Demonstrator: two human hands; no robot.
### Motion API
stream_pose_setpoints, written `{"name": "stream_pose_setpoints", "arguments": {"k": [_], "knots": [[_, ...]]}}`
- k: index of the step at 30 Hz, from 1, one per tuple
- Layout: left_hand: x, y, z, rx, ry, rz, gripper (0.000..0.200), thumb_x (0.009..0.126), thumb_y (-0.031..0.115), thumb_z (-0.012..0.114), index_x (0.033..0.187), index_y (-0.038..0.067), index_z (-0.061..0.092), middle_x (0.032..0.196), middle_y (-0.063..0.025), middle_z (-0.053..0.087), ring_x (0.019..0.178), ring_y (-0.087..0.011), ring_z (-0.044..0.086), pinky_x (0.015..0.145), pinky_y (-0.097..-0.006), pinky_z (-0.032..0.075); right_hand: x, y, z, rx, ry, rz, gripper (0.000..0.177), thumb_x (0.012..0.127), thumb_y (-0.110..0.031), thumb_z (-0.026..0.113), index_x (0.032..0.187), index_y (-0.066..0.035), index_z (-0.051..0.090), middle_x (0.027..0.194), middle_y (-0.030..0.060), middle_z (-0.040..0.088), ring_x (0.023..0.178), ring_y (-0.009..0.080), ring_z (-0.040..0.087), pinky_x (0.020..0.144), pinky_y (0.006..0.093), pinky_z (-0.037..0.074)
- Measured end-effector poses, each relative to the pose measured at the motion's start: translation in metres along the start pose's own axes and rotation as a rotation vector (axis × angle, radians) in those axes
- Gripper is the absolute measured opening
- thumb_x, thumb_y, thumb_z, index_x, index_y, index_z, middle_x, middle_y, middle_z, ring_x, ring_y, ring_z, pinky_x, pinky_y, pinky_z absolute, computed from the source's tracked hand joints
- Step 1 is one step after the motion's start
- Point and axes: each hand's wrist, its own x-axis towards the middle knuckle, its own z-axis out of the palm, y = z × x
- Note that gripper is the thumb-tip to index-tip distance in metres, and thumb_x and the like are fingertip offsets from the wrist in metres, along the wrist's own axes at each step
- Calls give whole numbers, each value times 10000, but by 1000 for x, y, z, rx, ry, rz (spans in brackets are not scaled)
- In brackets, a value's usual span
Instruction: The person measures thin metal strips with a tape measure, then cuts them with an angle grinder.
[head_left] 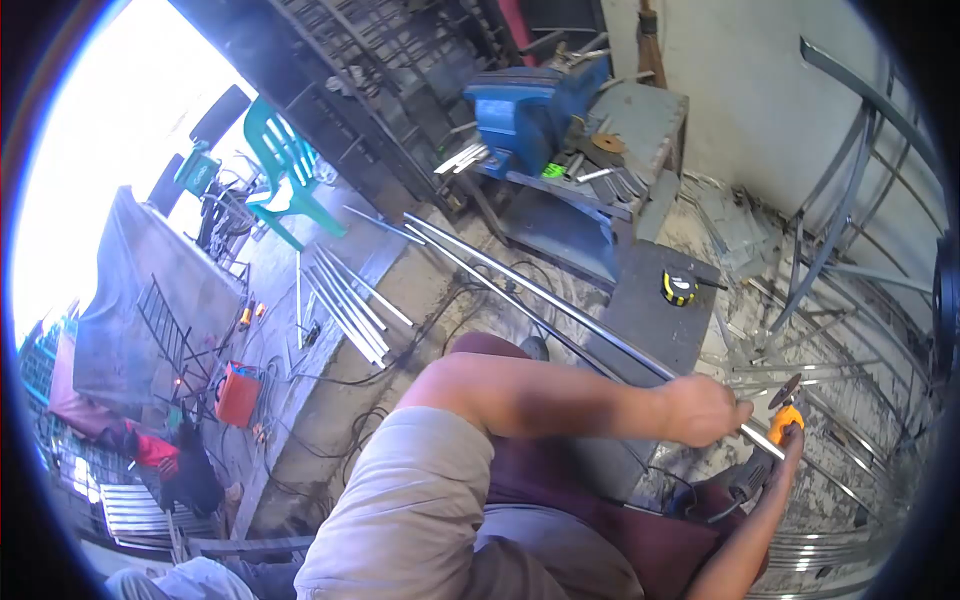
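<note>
My left hand (700, 410) is closed around a long shiny metal tube (590, 335), near its right end. The tube slants from the upper left across the floor to the lower right. My right hand (785, 452) grips an angle grinder (786, 424) with an orange head and a dark body. Its thin cutting disc (785, 391) points up, just beyond the tube and apart from my left hand. Part of the grinder's body is hidden behind my right hand and the tube. A second, thinner tube (520, 305) lies alongside the first.
A blue bench vise (515, 110) sits on a metal worktable (650, 110). A yellow tape measure (678, 287) rests on a grey board (640, 320). Several cut tubes (345, 305) and cables lie on the floor. A person (180, 465) is at lower left, near an orange box (238, 390).
</note>
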Motion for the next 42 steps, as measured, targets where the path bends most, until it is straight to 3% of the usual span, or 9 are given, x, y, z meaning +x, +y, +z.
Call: {"name": "stream_pose_setpoints", "arguments": {"k": [6,17,23,26,29,31,33,35,42], "knots": [[-116,-13,-86,126,-71,-86,277,975,181,681,1158,-19,624,805,-183,754,735,-416,795,631,-555,630,-35,-12,33,-82,-14,-3,296,967,-304,646,1140,-68,691,937,43,649,784,215,688,708,371,598],[-421,-271,-99,242,-487,-581,357,937,301,729,1216,78,755,942,-225,812,988,-465,810,871,-588,639,-86,-7,66,-4,127,80,344,981,-359,728,1191,-91,681,950,89,707,723,253,716,635,406,627],[-540,-374,-65,615,-43,-1259,544,1047,210,639,1582,112,669,1819,-198,438,1670,-331,446,1353,-595,373,-106,-6,76,-20,177,97,347,979,-357,738,1193,-89,679,945,92,707,718,256,716,630,409,629],[-544,-393,-34,299,438,-1863,623,1076,242,616,1684,114,581,1870,-194,342,1724,-402,319,1357,-610,354,-115,-4,74,-35,210,107,349,978,-355,744,1194,-88,679,942,94,707,715,257,716,628,411,630],[-575,-422,-3,95,176,-2201,675,1083,263,614,1722,66,522,1804,-262,443,1693,-470,367,1330,-625,379,-120,-2,76,-50,225,119,351,978,-354,749,1195,-87,678,940,95,707,713,258,716,626,412,631],[-611,-444,14,-134,92,-2045,560,1086,266,621,1586,14,604,1539,-300,631,1499,-448,567,1196,-605,494,-121,1,76,-47,233,126,353,977,-353,753,1195,-86,678,938,96,707,711,259,716,624,413,631],[-639,-466,48,-611,606,-1996,416,1100,260,618,1414,-11,648,1247,-284,722,1251,-409,690,1034,-572,567,-121,4,73,-41,234,135,354,976,-352,756,1196,-86,677,937,97,707,710,260,716,623,414,632],[-644,-471,73,-1318,1752,-1669,273,1124,246,603,1207,-9,656,930,-215,715,947,-354,738,844,-527,599,-120,5,71,-43,230,142,356,976,-352,760,1196,-85,677,935,98,707,708,261,716,621,415,633],[-437,-226,-67,-1432,1659,-1054,222,1155,122,534,1168,-86,608,988,-244,714,928,-387,760,857,-490,651,-103,12,66,-19,187,164,361,974,-349,772,1198,-83,675,930,102,707,703,264,716,616,419,635]]}}
